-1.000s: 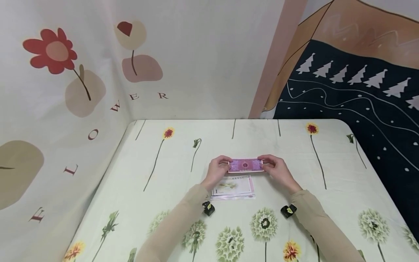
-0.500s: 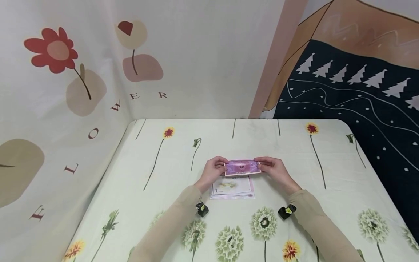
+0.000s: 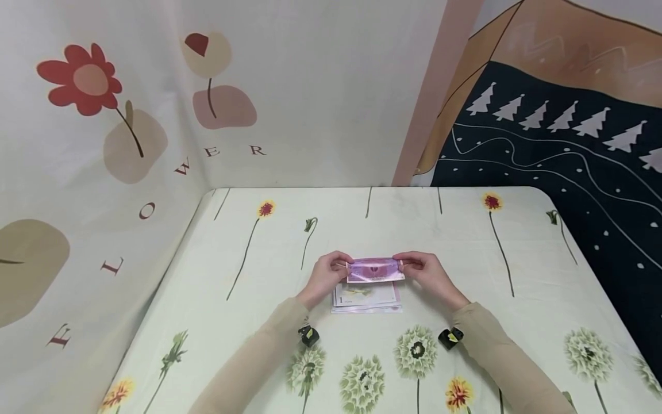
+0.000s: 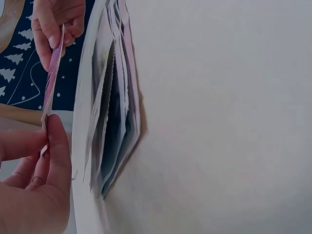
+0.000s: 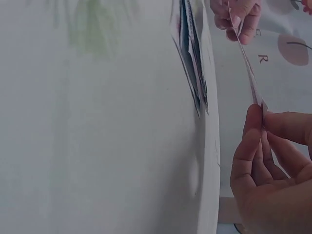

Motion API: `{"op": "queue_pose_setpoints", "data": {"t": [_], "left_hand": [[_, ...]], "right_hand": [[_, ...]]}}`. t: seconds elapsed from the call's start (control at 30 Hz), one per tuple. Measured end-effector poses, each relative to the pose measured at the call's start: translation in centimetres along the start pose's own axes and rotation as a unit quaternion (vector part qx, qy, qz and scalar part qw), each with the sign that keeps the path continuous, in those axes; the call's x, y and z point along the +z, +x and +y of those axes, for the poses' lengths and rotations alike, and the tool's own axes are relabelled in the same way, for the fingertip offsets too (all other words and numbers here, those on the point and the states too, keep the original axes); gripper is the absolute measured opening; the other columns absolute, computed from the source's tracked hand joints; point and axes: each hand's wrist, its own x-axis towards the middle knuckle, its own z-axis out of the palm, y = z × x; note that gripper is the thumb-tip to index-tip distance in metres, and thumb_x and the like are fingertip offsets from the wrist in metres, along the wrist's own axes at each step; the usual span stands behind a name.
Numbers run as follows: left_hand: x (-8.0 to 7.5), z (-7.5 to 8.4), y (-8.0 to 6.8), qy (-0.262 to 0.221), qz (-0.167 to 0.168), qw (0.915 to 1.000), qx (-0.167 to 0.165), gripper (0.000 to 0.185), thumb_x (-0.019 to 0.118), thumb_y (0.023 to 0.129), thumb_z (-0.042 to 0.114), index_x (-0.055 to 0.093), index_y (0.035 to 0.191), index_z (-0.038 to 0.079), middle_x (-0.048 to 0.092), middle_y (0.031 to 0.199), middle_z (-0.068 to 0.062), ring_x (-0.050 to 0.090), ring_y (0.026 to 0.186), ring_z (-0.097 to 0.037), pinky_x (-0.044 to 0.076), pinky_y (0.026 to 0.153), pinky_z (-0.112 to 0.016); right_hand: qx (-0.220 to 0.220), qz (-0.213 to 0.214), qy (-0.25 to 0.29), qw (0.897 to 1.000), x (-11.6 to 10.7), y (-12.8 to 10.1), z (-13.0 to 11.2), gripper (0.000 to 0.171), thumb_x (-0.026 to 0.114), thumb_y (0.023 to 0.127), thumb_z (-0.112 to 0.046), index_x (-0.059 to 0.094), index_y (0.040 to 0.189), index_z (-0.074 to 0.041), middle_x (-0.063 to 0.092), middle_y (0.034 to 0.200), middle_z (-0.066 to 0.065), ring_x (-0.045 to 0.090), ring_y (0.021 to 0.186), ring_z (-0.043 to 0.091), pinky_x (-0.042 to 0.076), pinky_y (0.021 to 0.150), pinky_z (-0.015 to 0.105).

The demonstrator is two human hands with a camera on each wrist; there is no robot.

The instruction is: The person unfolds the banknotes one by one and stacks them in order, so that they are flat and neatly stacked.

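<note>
A purple banknote (image 3: 374,271) is stretched between my two hands, held above the table. My left hand (image 3: 327,278) pinches its left end between thumb and fingers, and my right hand (image 3: 430,277) pinches the right end. Under and just in front of it lies a loose stack of banknotes (image 3: 367,300), the top one pale with a "1" printed at its corner; the held note hides the stack's far edge. In the left wrist view the stack (image 4: 129,112) shows several notes with gaps between them, and the held note (image 4: 52,80) is seen nearly edge-on, apart from the stack.
A pale tablecloth (image 3: 289,247) printed with flowers covers the table. Behind it hangs a light curtain (image 3: 320,103) with flower shapes and letters. To the right is a dark cloth (image 3: 558,155) with white trees. Each wrist carries a small black camera (image 3: 309,336).
Both hands have moved left and slightly toward me with the purple banknote, which now overlaps the far part of the stack in the head view. The stack stays in place.
</note>
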Motion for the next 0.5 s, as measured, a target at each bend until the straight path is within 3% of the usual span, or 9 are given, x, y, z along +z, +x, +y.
{"op": "queue_pose_setpoints", "data": {"t": [0.13,0.27,0.37,0.5], "left_hand": [[-0.3,0.0,-0.5,0.008,0.001,1.0000,0.000,0.023,0.055,0.079,-0.017,0.060,0.102,-0.013,0.062,0.094,-0.025,0.061,0.080,-0.028,0.055,0.074,-0.039],[-0.3,-2.7,0.3,0.011,0.002,0.9999,-0.006,0.023,0.058,0.077,-0.016,0.062,0.099,-0.008,0.063,0.088,-0.015,0.058,0.073,-0.017,0.053,0.069,-0.031],[-0.5,-4.6,0.8,0.015,-0.002,0.9998,-0.009,0.023,0.060,0.076,-0.015,0.063,0.096,-0.004,0.063,0.084,-0.009,0.057,0.070,-0.013,0.052,0.066,-0.026],[-0.8,-4.4,0.3,0.037,-0.010,0.9992,-0.011,0.021,0.063,0.077,-0.013,0.064,0.095,-0.003,0.065,0.083,-0.008,0.061,0.072,-0.015,0.053,0.068,-0.026]], "right_hand": [[-0.023,-0.010,-0.030,0.999,0.5,-0.5,-1.7,0.031,0.059,0.085,0.012,0.062,0.115,0.009,0.065,0.104,0.024,0.065,0.084,0.029,0.054,0.070,0.024],[-0.031,-0.027,-0.061,0.997,1.0,-0.6,-1.7,0.032,0.058,0.083,0.013,0.064,0.114,0.005,0.065,0.106,0.021,0.064,0.080,0.027,0.054,0.065,0.027],[-0.025,-0.038,-0.073,0.996,1.3,-0.4,-0.5,0.034,0.059,0.084,0.011,0.066,0.115,-0.003,0.065,0.109,0.014,0.063,0.078,0.019,0.053,0.062,0.027],[-0.009,-0.059,-0.084,0.995,1.6,-0.6,-0.8,0.035,0.059,0.084,0.011,0.066,0.115,-0.003,0.066,0.107,0.012,0.063,0.078,0.017,0.054,0.065,0.029]]}}
